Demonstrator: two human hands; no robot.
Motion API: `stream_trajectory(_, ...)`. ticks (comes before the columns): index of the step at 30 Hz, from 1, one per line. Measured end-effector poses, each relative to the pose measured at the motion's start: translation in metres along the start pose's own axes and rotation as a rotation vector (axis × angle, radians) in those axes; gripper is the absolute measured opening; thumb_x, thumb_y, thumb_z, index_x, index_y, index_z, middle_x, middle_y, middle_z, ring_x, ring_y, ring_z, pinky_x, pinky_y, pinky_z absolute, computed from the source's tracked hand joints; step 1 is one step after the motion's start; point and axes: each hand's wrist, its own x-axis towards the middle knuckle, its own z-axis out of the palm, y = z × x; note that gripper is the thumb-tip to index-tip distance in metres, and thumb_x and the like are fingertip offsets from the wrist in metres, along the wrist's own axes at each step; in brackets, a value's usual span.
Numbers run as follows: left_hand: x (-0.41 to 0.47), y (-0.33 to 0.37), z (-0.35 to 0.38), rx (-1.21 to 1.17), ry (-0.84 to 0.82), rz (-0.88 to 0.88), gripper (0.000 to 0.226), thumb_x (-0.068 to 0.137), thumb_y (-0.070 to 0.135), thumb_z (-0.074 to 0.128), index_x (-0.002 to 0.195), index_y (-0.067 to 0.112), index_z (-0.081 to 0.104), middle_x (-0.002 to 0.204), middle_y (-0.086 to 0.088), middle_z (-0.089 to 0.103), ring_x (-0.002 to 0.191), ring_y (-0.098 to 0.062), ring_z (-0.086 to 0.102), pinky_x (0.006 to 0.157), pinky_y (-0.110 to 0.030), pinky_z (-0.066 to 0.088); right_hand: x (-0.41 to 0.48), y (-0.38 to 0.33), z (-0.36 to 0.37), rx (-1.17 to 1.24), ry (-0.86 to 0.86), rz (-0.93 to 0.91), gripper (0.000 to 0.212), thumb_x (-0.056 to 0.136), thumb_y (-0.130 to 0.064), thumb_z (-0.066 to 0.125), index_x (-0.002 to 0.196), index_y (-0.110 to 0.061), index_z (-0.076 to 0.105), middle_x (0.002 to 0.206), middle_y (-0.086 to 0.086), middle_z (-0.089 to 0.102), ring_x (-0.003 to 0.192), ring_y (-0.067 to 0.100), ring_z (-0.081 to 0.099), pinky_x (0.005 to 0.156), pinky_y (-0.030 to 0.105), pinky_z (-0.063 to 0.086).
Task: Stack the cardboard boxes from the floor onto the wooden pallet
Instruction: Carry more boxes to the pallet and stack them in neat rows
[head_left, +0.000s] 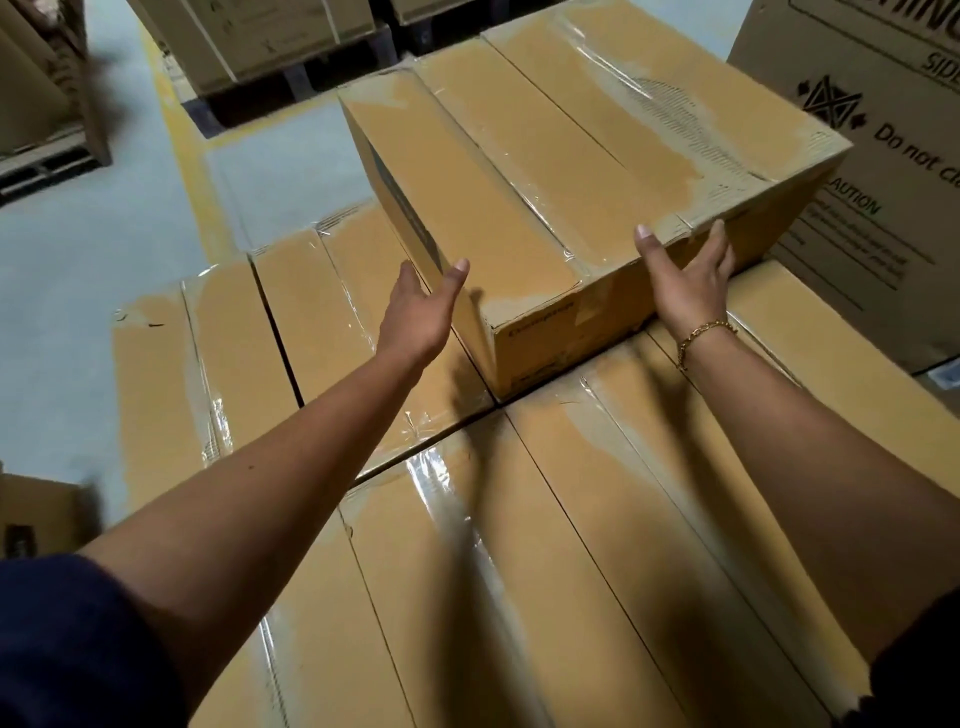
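Cardboard box (545, 171) flanked by outstretched, spread left hand (421, 312) and right hand (685, 280), apparently touching.

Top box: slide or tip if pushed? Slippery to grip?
Top box probably slides rather than tips: wide, low, on glossy-taped lower boxes. Likely stiff: edges look square. Its shiny tape may feel slick.

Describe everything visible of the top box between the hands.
The top box is plain brown cardboard, shut, its seams sealed with shiny clear tape; near the far right corner the surface paper is torn, showing ribs. It sits flat on the lower boxes, turned askew, one corner toward the person. Blurred print marks its near side. The right hand lies open against its right side, thumb over the edge; the left hand is open by its left side.
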Motion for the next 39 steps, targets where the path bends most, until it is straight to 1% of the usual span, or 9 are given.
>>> stream_trajectory(3, -0.02, 0.001, -0.012, 0.171, -0.016, 0.13, 0.096, 0.096, 0.076, 0.04, 0.166, 0.018, 0.007, 0.174, -0.004, 0.01, 0.158, -0.025, 0.016, 0.126, -0.046, 0.021, -0.023, -0.004, -0.01, -0.15, -0.059, -0.068, 0.11, 0.086, -0.079, 0.055, 0.165, -0.023, 0.005, 0.173, 0.002, -0.002, 0.158, 0.032, 0.01, 0.127, 0.045, 0.015)
stream_trajectory(6, -0.037, 0.002, -0.026, 0.365, -0.015, 0.256, 0.096, 0.094, 0.08, 0.034, 0.166, 0.021, 0.008, 0.174, -0.005, 0.009, 0.159, -0.026, 0.012, 0.126, -0.052, 0.018, -0.047, -0.009, -0.019, -0.358, -0.149, -0.161, 0.107, 0.088, -0.082, 0.047, 0.165, -0.022, 0.004, 0.173, 0.0, -0.005, 0.159, 0.028, 0.003, 0.127, 0.051, 0.011)
stream_trajectory(9, -0.057, 0.002, -0.041, 0.473, -0.01, 0.297, 0.092, 0.097, 0.078, 0.034, 0.166, 0.024, 0.007, 0.174, -0.005, 0.006, 0.159, -0.028, 0.009, 0.125, -0.055, 0.018, -0.072, -0.02, -0.023, -0.482, -0.217, -0.236, 0.103, 0.09, -0.081, 0.042, 0.165, -0.023, 0.003, 0.173, -0.002, -0.007, 0.159, 0.024, -0.001, 0.127, 0.053, 0.007)
stream_trajectory(14, -0.089, 0.0, -0.069, 0.527, -0.004, 0.305, 0.089, 0.098, 0.076, 0.032, 0.166, 0.025, 0.008, 0.174, -0.005, 0.005, 0.159, -0.029, 0.008, 0.125, -0.057, 0.017, -0.113, -0.042, -0.022, -0.538, -0.292, -0.279, 0.1, 0.092, -0.079, 0.041, 0.165, -0.022, 0.004, 0.173, -0.004, -0.006, 0.159, 0.023, -0.003, 0.126, 0.053, 0.004)
stream_trajectory(19, -0.115, -0.008, -0.114, 0.633, -0.058, 0.4, 0.088, 0.098, 0.076, 0.029, 0.166, 0.024, 0.009, 0.174, -0.005, 0.003, 0.16, -0.029, 0.006, 0.126, -0.058, 0.015, -0.174, -0.057, -0.008, -0.539, -0.342, -0.218, 0.099, 0.092, -0.08, 0.038, 0.165, -0.025, 0.001, 0.173, -0.004, -0.006, 0.159, 0.022, -0.002, 0.126, 0.054, 0.005)
stream_trajectory(25, -0.148, -0.028, -0.182, 0.653, -0.172, 0.478, 0.087, 0.098, 0.076, 0.027, 0.166, 0.023, 0.011, 0.174, -0.006, 0.005, 0.16, -0.029, 0.005, 0.126, -0.058, 0.013, -0.271, -0.08, 0.003, -0.535, -0.311, -0.116, 0.094, 0.095, -0.077, 0.039, 0.165, -0.024, 0.006, 0.173, -0.003, 0.0, 0.159, 0.023, 0.005, 0.126, 0.054, 0.012)
stream_trajectory(29, -0.189, -0.039, -0.235, 0.651, -0.218, 0.487, 0.086, 0.099, 0.075, 0.027, 0.166, 0.025, 0.01, 0.174, -0.003, 0.003, 0.16, -0.027, 0.003, 0.126, -0.056, 0.009, -0.333, -0.111, -0.01, -0.545, -0.322, -0.113, 0.089, 0.096, -0.076, 0.038, 0.165, -0.028, 0.009, 0.173, -0.005, 0.006, 0.158, 0.024, 0.012, 0.125, 0.054, 0.016)
stream_trajectory(34, -0.247, -0.042, -0.285, 0.594, -0.202, 0.42, 0.087, 0.098, 0.075, 0.029, 0.166, 0.023, 0.012, 0.174, -0.005, 0.009, 0.159, -0.028, 0.008, 0.126, -0.057, 0.013, -0.401, -0.149, -0.039, -0.561, -0.35, -0.168, 0.083, 0.098, -0.072, 0.038, 0.164, -0.029, 0.012, 0.172, -0.004, 0.01, 0.157, 0.025, 0.017, 0.124, 0.054, 0.019)
stream_trajectory(39, -0.324, -0.037, -0.321, 0.523, -0.101, 0.391, 0.084, 0.099, 0.073, 0.032, 0.166, 0.024, 0.014, 0.173, -0.006, 0.011, 0.159, -0.027, 0.013, 0.125, -0.055, 0.017, -0.454, -0.17, -0.069, -0.536, -0.419, -0.277, 0.084, 0.097, -0.072, 0.04, 0.164, -0.027, 0.015, 0.172, -0.002, 0.014, 0.156, 0.025, 0.019, 0.123, 0.055, 0.022)
